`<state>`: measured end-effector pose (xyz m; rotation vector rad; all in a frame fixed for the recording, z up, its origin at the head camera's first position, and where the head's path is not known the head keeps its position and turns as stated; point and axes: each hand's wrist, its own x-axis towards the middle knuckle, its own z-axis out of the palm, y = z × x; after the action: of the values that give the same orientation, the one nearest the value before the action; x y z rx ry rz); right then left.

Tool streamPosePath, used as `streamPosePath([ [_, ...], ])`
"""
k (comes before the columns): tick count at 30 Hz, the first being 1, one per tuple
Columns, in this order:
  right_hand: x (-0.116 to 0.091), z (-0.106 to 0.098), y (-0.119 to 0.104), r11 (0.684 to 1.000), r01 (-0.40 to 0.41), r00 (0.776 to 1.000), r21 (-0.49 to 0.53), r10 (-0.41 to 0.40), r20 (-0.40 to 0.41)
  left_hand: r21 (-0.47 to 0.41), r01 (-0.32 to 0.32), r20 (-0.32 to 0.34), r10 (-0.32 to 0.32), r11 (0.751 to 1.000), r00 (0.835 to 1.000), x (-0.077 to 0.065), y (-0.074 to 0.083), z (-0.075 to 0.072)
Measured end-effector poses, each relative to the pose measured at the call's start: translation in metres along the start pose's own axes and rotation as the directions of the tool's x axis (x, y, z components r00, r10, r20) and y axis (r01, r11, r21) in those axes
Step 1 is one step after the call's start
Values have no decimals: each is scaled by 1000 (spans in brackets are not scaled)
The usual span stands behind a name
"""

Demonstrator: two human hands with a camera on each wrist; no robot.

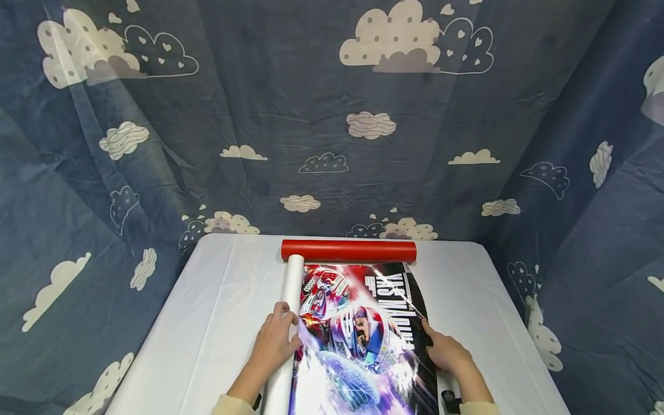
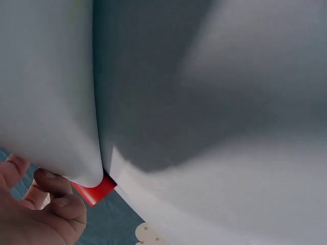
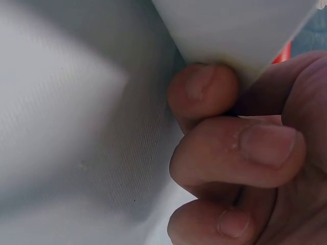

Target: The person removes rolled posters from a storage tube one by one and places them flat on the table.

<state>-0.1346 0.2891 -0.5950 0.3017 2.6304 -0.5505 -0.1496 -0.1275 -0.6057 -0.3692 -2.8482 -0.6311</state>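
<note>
A glossy poster [image 1: 363,340] with helmeted racers and a black lettered strip lies partly unrolled on the white table, its left side still a white roll [image 1: 285,357]. My left hand [image 1: 275,340] holds that roll about halfway along it. In the left wrist view, curled fingers of the left hand [image 2: 46,209] show at the roll's underside. At the poster's right edge, my right hand [image 1: 448,351] pinches the sheet. The right wrist view has the right hand's [image 3: 240,148] thumb and curled fingers at the sheet's white back, which is lifted off the table.
Along the far edge of the white table [image 1: 218,311] lies a red tube [image 1: 347,251], just beyond the poster's top. Behind and beside the table hangs a dark blue cloth [image 1: 290,115] printed with clouds. A small black object [image 1: 450,400] shows by the right wrist.
</note>
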Motion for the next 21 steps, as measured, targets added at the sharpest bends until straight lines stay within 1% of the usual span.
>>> streamPosePath([
  [5,0,1,0,1000,-7,1000,9,7,2,-13,-6,-22,6,1000,1000,-1,-7,1],
  [9,0,0,2,1000,-9,1000,18,8,3,-14,-2,-28,1,1000,1000,-1,-10,1],
  [16,4,0,8,1000,-27,999,17,26,23,-52,38,-28,-39,998,999,-1,-14,-3],
  [21,5,0,12,1000,-18,1000,19,17,23,-47,43,-23,-44,998,999,-2,-16,-5],
])
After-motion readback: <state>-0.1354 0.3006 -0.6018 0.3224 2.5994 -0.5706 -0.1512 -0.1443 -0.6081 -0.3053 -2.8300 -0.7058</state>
